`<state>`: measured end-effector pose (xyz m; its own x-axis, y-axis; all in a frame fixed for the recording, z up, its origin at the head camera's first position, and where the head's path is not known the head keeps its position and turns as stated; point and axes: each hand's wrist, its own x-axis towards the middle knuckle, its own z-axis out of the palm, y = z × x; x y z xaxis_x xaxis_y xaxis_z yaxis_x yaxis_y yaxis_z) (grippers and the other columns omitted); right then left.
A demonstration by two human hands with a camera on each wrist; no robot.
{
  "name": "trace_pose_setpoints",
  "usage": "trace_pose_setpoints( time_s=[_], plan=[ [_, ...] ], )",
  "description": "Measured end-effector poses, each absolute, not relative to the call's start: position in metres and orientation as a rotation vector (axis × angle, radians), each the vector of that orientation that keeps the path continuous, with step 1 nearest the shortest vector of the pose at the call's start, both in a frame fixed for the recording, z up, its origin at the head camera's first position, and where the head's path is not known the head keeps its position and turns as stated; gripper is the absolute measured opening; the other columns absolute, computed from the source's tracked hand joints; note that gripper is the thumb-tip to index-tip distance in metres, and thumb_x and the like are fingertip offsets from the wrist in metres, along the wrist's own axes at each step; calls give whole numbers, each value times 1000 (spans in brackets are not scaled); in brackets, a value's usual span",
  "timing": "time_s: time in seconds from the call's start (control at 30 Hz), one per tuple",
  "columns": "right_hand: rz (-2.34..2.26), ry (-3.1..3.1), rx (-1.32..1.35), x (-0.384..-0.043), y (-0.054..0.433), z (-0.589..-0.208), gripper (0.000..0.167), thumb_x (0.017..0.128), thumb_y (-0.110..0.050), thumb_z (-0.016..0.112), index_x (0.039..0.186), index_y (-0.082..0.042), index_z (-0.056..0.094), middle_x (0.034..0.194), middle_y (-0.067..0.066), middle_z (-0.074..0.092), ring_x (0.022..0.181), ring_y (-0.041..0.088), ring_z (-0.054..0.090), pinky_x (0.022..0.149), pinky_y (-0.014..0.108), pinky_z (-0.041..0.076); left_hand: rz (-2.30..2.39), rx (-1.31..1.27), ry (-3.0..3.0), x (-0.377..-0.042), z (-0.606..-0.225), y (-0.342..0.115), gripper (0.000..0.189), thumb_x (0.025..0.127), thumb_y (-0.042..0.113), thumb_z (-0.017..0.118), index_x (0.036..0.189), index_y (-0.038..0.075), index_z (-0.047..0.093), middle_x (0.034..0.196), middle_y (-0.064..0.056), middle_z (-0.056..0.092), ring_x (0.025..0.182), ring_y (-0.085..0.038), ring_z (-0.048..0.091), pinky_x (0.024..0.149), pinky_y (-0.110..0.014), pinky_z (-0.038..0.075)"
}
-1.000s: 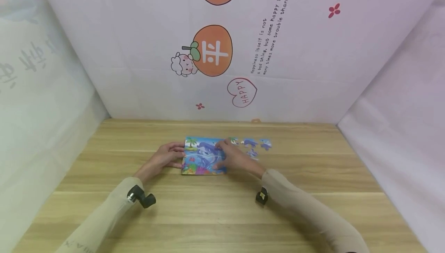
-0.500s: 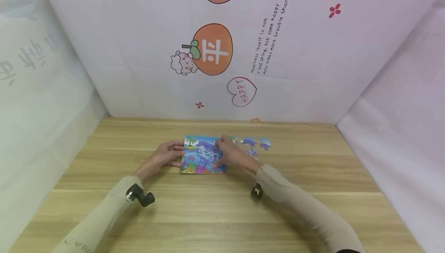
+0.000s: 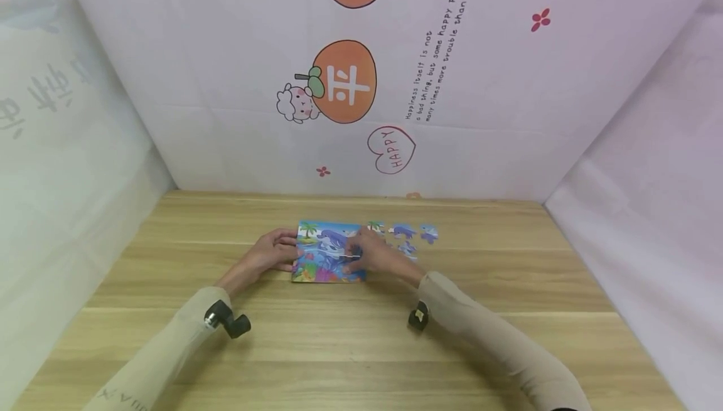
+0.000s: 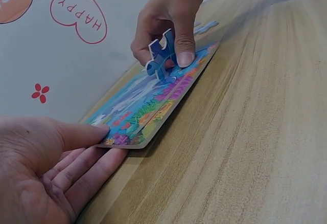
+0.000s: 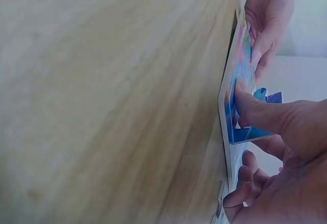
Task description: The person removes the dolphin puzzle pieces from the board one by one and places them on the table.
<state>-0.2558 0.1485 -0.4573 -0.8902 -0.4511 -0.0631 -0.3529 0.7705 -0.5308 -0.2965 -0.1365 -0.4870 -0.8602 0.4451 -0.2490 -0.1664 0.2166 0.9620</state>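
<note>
A dolphin jigsaw puzzle (image 3: 324, 273) in a flat tray lies on the wooden table, its picture showing a palm tree, sea and bright coral. My left hand (image 3: 265, 253) holds its left edge, thumb (image 4: 87, 134) on top and fingers below the rim. Over the right part of the puzzle, my right hand (image 3: 380, 255) pinches a blue puzzle piece (image 4: 161, 59) between thumb and fingers. That piece stands tilted up from the picture, with its white cut edge showing. The right thumb (image 5: 250, 106) is close over the puzzle's surface.
Several loose puzzle pieces (image 3: 403, 231) lie on the table (image 3: 350, 342) just right of the puzzle. A white printed cloth (image 3: 237, 116) hangs behind the table, with more white cloth (image 3: 68, 147) at the sides.
The right fingers have drawn in slightly, and a piece between them has tipped up, its white edge now visible in the head view. The left hand stays at the left edge.
</note>
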Motion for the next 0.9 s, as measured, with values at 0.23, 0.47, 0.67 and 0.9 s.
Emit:
trace_pose_setpoints(
  time_s=[0.23,0.47,0.67,0.9],
  plan=[
    [-847,2723,-694,-258,148,-455,39,85,-17,88,76,-8,51,87,2,41,89,18,38,77,28,33,1683,247,2028,-296,-487,-137,68,99,9,71,156,-3,37,147,-28,48,105,-19,67,83,-29,67],
    [-896,2650,-642,-258,147,-448,25,88,-11,84,85,-8,60,87,0,56,83,14,47,70,22,45,1696,275,1986,-296,-488,-136,65,100,6,68,155,-4,35,150,-29,44,105,-19,68,83,-30,67],
    [-1016,2605,-698,-263,158,-446,10,94,-7,77,92,-9,68,92,-1,69,84,10,61,81,26,58,1704,269,1990,-295,-488,-136,65,100,6,67,156,-4,36,149,-28,44,103,-17,68,82,-29,67],
    [-1253,2514,-567,-263,175,-445,8,98,-3,67,104,-3,70,104,9,70,101,21,66,96,40,62,1702,262,1995,-295,-488,-137,65,100,8,68,156,-3,36,150,-28,45,105,-17,69,83,-30,67]
  ],
)
